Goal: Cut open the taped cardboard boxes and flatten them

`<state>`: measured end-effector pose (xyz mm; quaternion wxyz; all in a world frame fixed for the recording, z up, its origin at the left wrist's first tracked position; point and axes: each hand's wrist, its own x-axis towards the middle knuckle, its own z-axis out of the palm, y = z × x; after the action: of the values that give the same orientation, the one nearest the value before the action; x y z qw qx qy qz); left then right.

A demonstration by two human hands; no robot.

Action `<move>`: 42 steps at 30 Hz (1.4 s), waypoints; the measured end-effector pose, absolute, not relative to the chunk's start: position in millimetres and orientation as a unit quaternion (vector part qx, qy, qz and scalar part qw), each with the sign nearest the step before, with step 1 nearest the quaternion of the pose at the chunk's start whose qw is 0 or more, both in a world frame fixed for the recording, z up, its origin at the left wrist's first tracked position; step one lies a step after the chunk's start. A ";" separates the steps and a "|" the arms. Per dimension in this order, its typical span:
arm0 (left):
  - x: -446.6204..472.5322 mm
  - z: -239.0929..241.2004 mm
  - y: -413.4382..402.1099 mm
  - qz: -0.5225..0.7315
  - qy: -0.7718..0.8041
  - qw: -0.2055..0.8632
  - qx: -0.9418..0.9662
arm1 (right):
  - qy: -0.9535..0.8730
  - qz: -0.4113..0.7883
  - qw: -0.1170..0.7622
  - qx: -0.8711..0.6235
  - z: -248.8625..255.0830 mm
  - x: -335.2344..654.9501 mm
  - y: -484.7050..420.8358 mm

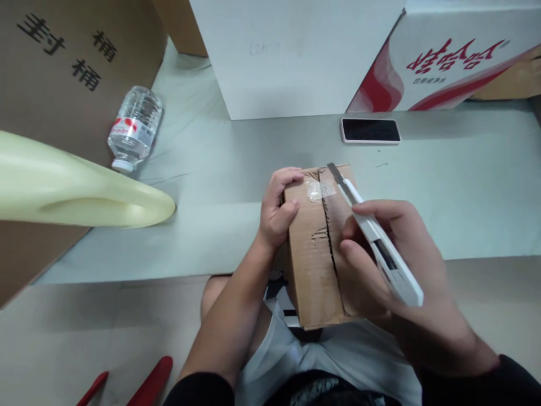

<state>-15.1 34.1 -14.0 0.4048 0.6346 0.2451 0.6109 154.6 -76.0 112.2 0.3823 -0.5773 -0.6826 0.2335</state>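
A small brown cardboard box (315,254) rests on my lap, its top flaps meeting in a centre seam with a scrap of clear tape at the far end. My left hand (276,211) grips the box's far left corner, fingers curled over the edge. My right hand (389,254) holds a white utility knife (380,242) like a pen. The knife's blade points at the far end of the seam, near the tape.
A phone (371,130) lies face up on the grey surface behind the box. A water bottle (134,128) lies on its side at the left. A pale yellow plastic object (84,189) juts in from the left. White cartons (443,56) and brown cardboard (63,73) stand around. Red handles (147,383) show at the bottom left.
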 end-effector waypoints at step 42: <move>-14.0 -10.1 33.7 0.600 0.266 0.401 0.639 | -0.723 0.147 0.289 -0.610 110.6 147.7 -67.1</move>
<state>-14.0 33.7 -10.1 0.4008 0.6394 0.2662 0.5998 147.7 -67.1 110.6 0.2893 -0.6097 -0.7232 0.1471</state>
